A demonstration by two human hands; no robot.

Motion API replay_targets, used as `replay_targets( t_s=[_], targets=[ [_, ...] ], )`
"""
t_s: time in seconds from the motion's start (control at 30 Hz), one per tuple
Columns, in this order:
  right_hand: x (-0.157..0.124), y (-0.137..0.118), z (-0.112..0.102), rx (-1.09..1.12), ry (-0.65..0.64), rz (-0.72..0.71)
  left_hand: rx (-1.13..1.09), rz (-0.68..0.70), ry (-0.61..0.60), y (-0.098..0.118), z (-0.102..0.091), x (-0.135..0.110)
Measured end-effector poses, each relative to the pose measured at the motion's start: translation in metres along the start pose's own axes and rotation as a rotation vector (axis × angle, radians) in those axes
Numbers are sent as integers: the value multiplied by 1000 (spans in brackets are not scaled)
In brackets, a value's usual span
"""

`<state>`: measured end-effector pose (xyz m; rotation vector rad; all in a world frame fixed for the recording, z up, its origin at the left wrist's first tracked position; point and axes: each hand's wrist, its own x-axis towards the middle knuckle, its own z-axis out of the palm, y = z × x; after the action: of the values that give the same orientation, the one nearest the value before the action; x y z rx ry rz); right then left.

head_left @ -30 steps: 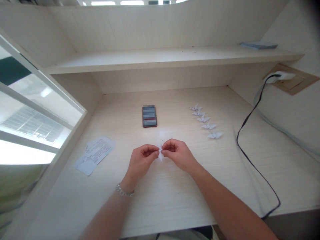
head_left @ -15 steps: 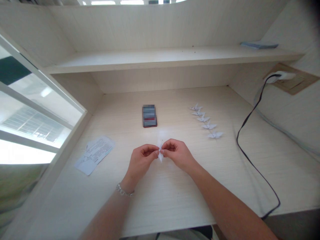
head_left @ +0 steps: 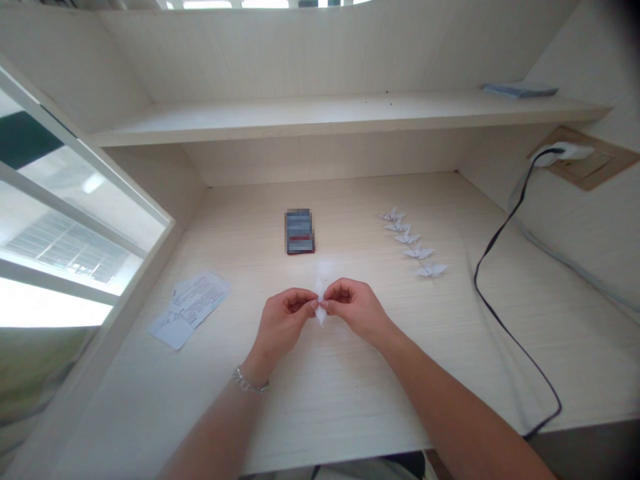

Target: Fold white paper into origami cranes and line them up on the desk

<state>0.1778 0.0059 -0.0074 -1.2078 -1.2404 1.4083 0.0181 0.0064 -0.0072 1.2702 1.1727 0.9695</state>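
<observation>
Between my two hands is a small white folded paper piece [head_left: 321, 316], its narrow points showing above and below the fingertips. My left hand [head_left: 287, 317] pinches its left side between thumb and forefinger, a silver chain bracelet at the wrist. From the other side my right hand [head_left: 356, 308] pinches it the same way, fingers curled. The fingertips hide the middle of the paper. Up and to the right, several folded paper cranes [head_left: 419, 253] stand in a slanting row on the desk [head_left: 330, 407].
A dark, pixelated rectangular object [head_left: 300, 231] lies beyond my hands. Printed paper sheets [head_left: 193, 308] rest at the left. A black cable [head_left: 493, 313] runs from the wall socket [head_left: 590, 160] down the right side. A shelf [head_left: 320, 117] crosses the back, holding a flat bluish item [head_left: 520, 89].
Both hands keep nearly the same pose. The paper's upper point shows slightly more clearly above the fingertips. Nothing else on the desk has moved.
</observation>
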Motion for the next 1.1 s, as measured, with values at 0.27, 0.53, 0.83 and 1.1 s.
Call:
replay_targets(
  t_s=[0.27, 0.53, 0.83, 1.1],
  targets=[
    [-1, -1, 4, 39, 60, -19, -98, 44, 55, 2, 5, -2],
    [0, 0, 4, 114, 40, -21, -106, 60, 81, 3, 7, -3],
    [-4, -1, 8, -31, 81, -46, -143, 50, 96, 1, 11, -4],
    [-2, 4, 11, 84, 21, -30, -140, 55, 154, 1, 12, -4]
  ],
)
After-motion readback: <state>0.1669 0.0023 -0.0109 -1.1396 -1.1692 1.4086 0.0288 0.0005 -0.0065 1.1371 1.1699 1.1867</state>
